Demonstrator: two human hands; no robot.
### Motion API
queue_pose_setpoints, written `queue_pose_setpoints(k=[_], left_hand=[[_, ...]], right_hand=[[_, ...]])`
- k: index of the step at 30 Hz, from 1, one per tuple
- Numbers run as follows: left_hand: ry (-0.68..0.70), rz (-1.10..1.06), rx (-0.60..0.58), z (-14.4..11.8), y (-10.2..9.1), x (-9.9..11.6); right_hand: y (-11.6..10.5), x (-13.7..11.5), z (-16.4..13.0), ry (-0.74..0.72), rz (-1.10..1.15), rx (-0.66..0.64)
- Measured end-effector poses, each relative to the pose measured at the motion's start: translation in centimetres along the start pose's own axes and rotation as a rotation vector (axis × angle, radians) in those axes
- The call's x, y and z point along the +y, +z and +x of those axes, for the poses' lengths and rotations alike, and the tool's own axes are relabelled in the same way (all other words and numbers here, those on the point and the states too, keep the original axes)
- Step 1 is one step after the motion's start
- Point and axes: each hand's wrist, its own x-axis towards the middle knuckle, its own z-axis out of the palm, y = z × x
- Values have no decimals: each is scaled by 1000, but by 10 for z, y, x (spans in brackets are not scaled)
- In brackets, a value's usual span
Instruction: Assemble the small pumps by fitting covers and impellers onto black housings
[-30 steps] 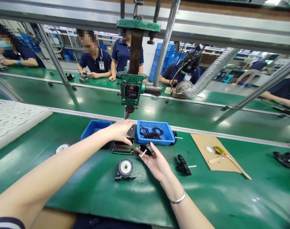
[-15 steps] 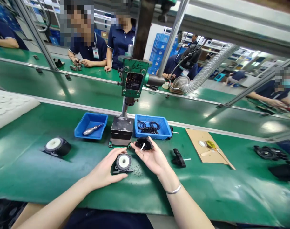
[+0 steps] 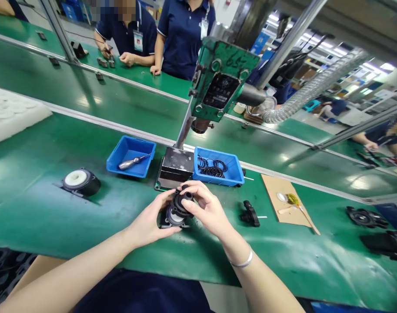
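My left hand curls around the side of a black round housing with a white disc in its top, resting on the green bench. Between the fingers and thumb of my right hand is a black plastic cover with a round port on it. The cover sits over the housing's top, tilted, and hides part of the white disc. Whether the two parts touch I cannot tell. The cover's thin white shaft is out of sight. A similar housing stands to the left, and another cover with a white pin lies to the right.
Behind my hands stands a green press on a black block. A blue bin with a screwdriver and a blue bin of black rings flank it. Cardboard lies right. Co-workers are at the far bench.
My right hand has turned the black cover over, shaft no longer showing, and brought it left above the housing. My left hand stays around the housing. The view has shifted.
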Motion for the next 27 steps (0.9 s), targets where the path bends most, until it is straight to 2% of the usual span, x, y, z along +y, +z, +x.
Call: queue_pose_setpoints(k=[7, 14, 21, 27], left_hand=[[17, 18, -5, 2, -1, 0], [81, 87, 12, 5, -1, 2], [117, 145, 35, 5, -2, 1], [189, 166, 39, 6, -3, 2]], right_hand=[[-1, 6, -5, -25, -110, -19], [-2, 6, -13, -235, -389, -74], [0, 8, -18, -241, -553, -74], [6, 21, -22, -231, -604, -33]])
